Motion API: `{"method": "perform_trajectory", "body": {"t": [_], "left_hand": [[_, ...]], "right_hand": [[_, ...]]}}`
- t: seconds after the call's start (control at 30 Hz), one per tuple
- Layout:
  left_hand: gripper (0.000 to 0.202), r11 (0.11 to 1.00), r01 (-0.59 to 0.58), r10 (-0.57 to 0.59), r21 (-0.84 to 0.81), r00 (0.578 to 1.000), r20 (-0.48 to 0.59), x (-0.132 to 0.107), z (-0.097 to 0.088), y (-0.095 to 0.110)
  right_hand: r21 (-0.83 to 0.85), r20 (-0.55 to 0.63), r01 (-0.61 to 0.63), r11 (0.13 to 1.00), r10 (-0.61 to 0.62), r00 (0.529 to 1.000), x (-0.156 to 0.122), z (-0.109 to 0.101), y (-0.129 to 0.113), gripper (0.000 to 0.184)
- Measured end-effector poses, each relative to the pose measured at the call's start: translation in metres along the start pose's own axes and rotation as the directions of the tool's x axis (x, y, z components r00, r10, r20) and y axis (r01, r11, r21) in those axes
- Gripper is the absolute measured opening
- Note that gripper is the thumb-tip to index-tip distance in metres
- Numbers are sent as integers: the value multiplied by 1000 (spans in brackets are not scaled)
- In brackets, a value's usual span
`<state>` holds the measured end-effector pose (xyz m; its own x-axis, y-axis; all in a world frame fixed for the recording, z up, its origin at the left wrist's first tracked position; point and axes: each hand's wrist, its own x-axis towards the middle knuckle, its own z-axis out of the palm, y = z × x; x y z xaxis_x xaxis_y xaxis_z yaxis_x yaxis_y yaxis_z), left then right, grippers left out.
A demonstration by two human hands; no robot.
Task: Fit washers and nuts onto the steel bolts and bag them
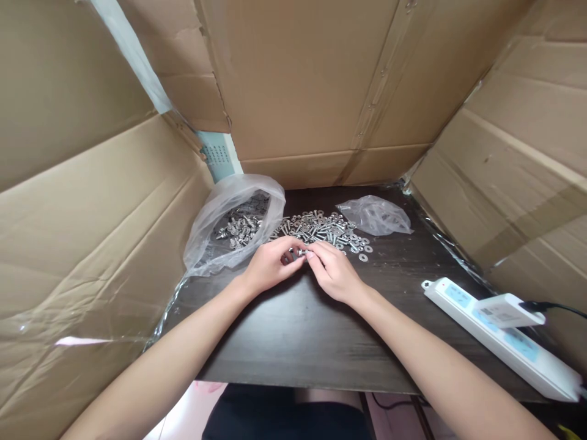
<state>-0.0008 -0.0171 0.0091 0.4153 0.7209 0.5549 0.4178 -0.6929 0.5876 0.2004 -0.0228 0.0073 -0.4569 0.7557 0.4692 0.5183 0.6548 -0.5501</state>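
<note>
My left hand [271, 264] and my right hand [334, 269] meet at the middle of the dark wooden table [293, 342]. Their fingertips pinch a small silver bolt [300, 252] between them. What else sits on the bolt is too small to tell. Just beyond the hands lies a loose pile of silver bolts, nuts and washers [323, 229]. To the left, an open clear plastic bag [233, 223] holds more silver hardware.
A crumpled clear plastic bag [376, 215] lies at the back right. A white power strip [499, 333] with a white adapter and black cable sits at the right edge. Cardboard walls [302, 79] enclose the table on the left, back and right.
</note>
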Motion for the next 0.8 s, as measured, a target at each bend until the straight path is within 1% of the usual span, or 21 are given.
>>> {"method": "perform_trajectory", "body": {"t": [0.57, 0.8], "left_hand": [[11, 1000, 12, -12, 13, 1000, 8, 0, 1, -1], [10, 1000, 4, -4, 18, 1000, 3, 1, 0, 0]], "right_hand": [[9, -5, -7, 1000, 7, 1000, 0, -1, -1, 18], [23, 13, -37, 999, 37, 999, 0, -3, -4, 17]]}}
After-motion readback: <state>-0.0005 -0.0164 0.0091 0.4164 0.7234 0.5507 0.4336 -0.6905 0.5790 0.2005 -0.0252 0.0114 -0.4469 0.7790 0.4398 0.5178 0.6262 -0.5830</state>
